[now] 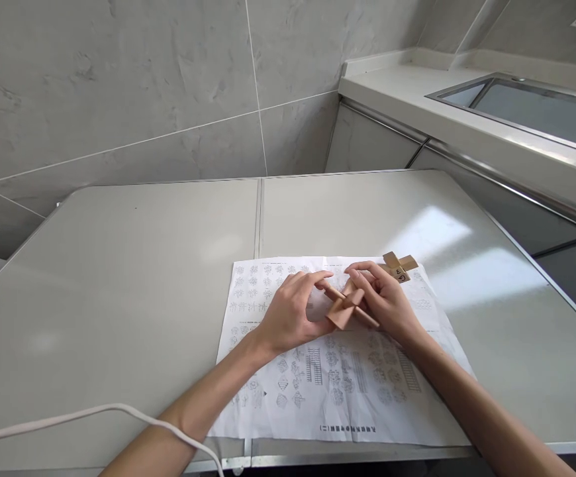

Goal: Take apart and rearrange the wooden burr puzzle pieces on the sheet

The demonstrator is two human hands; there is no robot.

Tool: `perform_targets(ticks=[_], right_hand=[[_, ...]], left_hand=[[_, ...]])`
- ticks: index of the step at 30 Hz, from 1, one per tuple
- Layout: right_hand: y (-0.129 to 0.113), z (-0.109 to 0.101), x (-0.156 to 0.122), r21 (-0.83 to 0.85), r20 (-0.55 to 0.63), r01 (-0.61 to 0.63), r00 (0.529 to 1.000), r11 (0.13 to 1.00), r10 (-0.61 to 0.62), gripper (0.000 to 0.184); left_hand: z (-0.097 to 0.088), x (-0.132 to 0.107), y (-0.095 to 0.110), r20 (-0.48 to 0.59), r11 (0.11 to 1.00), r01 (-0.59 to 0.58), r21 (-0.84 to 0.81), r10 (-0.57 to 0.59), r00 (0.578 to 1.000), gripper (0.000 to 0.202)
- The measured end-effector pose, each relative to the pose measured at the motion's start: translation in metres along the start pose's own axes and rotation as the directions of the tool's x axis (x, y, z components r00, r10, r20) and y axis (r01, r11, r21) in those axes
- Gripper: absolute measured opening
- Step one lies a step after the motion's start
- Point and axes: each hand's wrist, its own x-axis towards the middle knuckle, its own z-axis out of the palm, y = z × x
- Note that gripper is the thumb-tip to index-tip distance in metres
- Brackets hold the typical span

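Between my two hands is a wooden interlocking puzzle [346, 310], made of several light-brown bars that cross each other. My left hand [295, 310] grips it from the left, thumb at its lower corner and index finger along an upper bar. From the right, my right hand [382, 297] holds it too, with fingers curled over its far side and partly hiding it. Under both hands lies a creased white instruction sheet [288, 417] printed with rows of small diagrams. Just beyond my right hand, another crossed wooden piece [400, 266] with dark marks rests at the sheet's upper right edge.
The pale folding table [119, 285] has a seam down its middle. A white cable [84, 412] runs across the lower left and over my left forearm. A grey tiled wall [144, 79] stands behind. On the right is a white counter [382, 78] with a glass-covered metal frame.
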Motion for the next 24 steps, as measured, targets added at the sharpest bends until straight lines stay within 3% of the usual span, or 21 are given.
perform_targets(ticks=[11,24], right_hand=[[-0.0020,-0.0010,0.0003,0.077,-0.006,-0.044,0.999,0.996,0.045,0.041],[-0.0054,-0.0039,-0.0021,0.099,0.025,-0.107,0.994,0.989,0.105,0.044]], left_hand=[[0.0016,0.0025,0.0047,0.055,0.999,-0.046,0.025,0.045,0.998,0.086],[0.0011,0.0009,0.0015,0.127,0.999,-0.024,0.043,0.018,0.992,0.020]])
